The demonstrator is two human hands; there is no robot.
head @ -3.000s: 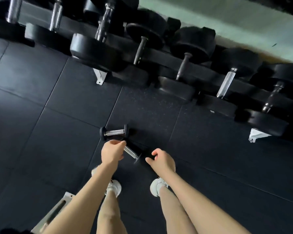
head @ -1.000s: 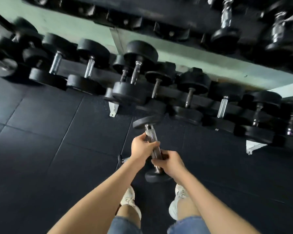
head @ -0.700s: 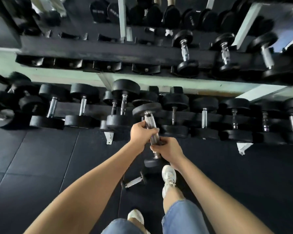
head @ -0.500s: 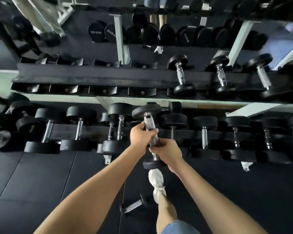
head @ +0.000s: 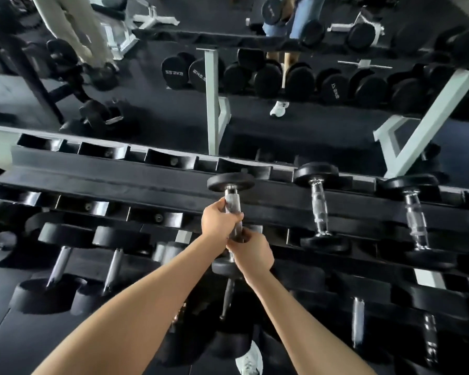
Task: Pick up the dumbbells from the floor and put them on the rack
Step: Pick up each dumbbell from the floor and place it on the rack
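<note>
I hold a black dumbbell point(head: 231, 182) with a chrome handle over the upper tier of the rack point(head: 136, 180). My left hand point(head: 219, 221) grips the upper part of the handle. My right hand point(head: 251, 254) grips the lower part, just above the near head. The far head hovers at an empty cradle on the rack's back rail; the near head sits below my right wrist. Whether the dumbbell touches the rack I cannot tell.
Two dumbbells point(head: 318, 209) rest on the upper tier to the right; several empty cradles point(head: 103, 151) lie to the left. Larger dumbbells point(head: 57, 269) fill the lower tier. A mirror behind shows more racks and a person's legs point(head: 282, 77). My shoe point(head: 251, 359) shows below.
Both hands lifted the dumbbell from near the floor up to the upper tier of the rack. My view rose with it, and the small dumbbell on the floor left the view.
</note>
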